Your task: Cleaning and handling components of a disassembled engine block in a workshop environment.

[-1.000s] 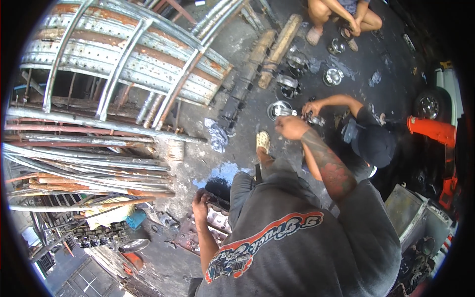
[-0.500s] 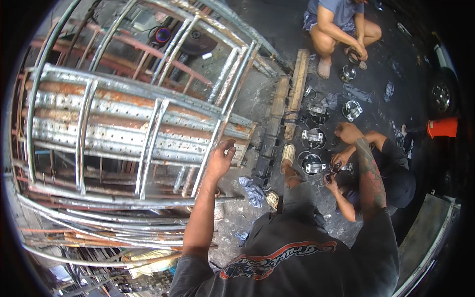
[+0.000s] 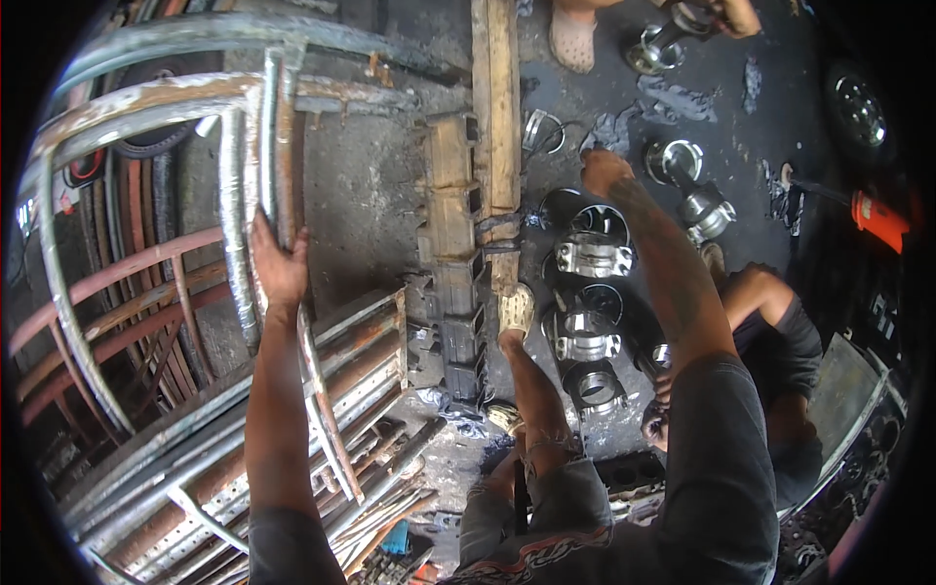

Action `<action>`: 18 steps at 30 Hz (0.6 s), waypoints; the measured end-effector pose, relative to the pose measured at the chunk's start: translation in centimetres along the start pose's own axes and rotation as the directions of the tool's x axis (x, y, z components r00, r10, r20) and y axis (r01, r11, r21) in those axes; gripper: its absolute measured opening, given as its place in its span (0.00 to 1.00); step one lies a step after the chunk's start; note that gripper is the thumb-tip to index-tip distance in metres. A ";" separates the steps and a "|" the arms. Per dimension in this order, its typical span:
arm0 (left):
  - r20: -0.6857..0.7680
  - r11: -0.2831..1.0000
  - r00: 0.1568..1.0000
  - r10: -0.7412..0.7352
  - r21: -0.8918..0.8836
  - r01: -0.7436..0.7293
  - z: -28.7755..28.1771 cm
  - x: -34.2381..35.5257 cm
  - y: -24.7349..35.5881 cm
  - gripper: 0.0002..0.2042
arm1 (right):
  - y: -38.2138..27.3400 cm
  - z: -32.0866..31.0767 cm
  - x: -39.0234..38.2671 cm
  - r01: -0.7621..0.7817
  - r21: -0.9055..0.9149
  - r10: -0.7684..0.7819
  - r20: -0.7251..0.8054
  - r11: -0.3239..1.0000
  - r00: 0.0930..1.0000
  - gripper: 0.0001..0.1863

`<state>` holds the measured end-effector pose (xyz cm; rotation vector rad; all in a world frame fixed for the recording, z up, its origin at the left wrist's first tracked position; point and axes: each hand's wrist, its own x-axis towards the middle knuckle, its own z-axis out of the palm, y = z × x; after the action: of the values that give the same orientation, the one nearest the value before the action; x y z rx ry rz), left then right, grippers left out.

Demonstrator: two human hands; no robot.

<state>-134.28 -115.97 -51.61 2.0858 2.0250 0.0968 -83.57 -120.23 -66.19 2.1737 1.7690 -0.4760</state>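
Observation:
My left hand (image 3: pixel 283 268) grips an upright tube of a worn metal scaffold frame (image 3: pixel 255 146), its thumb on one side and its fingers on the other. My right hand (image 3: pixel 608 174) is stretched out over the dark floor with its fingers curled; what they hold, if anything, is hidden. Just beyond that hand lies a crumpled blue-grey rag (image 3: pixel 612 129). Below it are several shiny pistons with connecting rods, among them a nearer one (image 3: pixel 589 343) and a farther one (image 3: pixel 593 255). Another piston and rod (image 3: pixel 706 209) lies to its right.
A wooden beam (image 3: pixel 499 97) and a long dark metal part (image 3: pixel 452 219) lie along the floor between the frames and the pistons. One person's hands (image 3: pixel 657 414) work at lower right; another person's hand (image 3: pixel 733 15) holds a metal part at the top. An orange container (image 3: pixel 877 222) stands right.
My view has shifted toward the floor and come closer. My left hand has moved onto the frame's upright tube; my right arm reaches farther forward, past the pistons to the rag.

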 end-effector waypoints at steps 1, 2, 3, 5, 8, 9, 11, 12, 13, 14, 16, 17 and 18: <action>-0.060 0.998 0.997 -0.042 0.047 0.045 0.5 0.1 -0.1 0.40 | -0.8 2.2 1.8 -0.009 -0.072 0.005 -0.055 0.997 0.998 0.08; -0.068 0.995 0.997 -0.039 0.086 0.045 0.9 0.0 -0.2 0.40 | -1.4 4.4 3.3 -0.001 -0.073 -0.001 -0.020 0.997 1.000 0.08; -0.087 1.000 0.996 0.010 -0.014 -0.011 1.1 0.0 -0.4 0.39 | -2.0 6.4 4.6 0.066 -0.118 -0.071 -0.037 0.991 0.997 0.09; -0.063 0.988 0.996 0.063 -0.133 -0.071 1.3 -0.1 -0.9 0.38 | -3.0 9.2 8.4 0.157 -0.164 -0.145 0.079 0.974 0.986 0.16; -0.085 0.984 0.992 0.091 -0.143 -0.103 1.6 0.4 -1.5 0.38 | -4.5 11.9 10.7 0.256 -0.261 -0.247 0.065 0.931 0.967 0.22; -0.082 0.970 0.994 0.065 -0.229 -0.082 1.8 0.5 -1.5 0.39 | -5.0 12.2 11.2 0.249 -0.232 -0.216 0.159 0.940 0.963 0.22; -0.117 0.975 0.991 0.071 -0.204 -0.094 1.8 0.6 -1.5 0.39 | -5.3 11.9 11.5 0.307 -0.271 -0.190 0.383 0.912 0.904 0.22; -0.097 0.977 0.993 0.073 -0.193 -0.091 1.8 0.6 -1.4 0.39 | -5.2 11.4 11.5 0.332 -0.359 -0.122 0.498 0.872 0.858 0.21; -0.083 0.983 0.995 0.061 -0.168 -0.074 1.7 0.6 -1.3 0.38 | -4.7 10.6 10.9 0.287 -0.320 -0.101 0.490 0.903 0.866 0.21; -0.103 0.983 0.992 0.078 -0.159 -0.093 1.5 0.5 -1.3 0.38 | -4.3 9.7 10.9 0.289 -0.291 -0.091 0.543 0.912 0.835 0.21; -0.016 0.977 0.999 0.047 -0.207 -0.049 1.2 0.5 -1.2 0.39 | -2.5 7.1 10.1 0.338 -0.355 -0.044 0.630 0.872 0.776 0.20; -0.060 0.989 0.997 0.049 -0.137 -0.057 1.2 0.5 -1.2 0.38 | -1.6 5.4 9.7 0.327 -0.325 -0.039 0.653 0.887 0.756 0.20; -0.103 0.986 0.993 0.063 -0.145 -0.077 1.1 0.6 -1.2 0.38 | -0.7 3.4 9.5 0.294 -0.222 -0.051 0.714 0.930 0.699 0.18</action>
<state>-135.19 -115.52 -52.98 2.0964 1.9322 0.3579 -82.73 -113.15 -73.44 1.3246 1.4701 -0.8556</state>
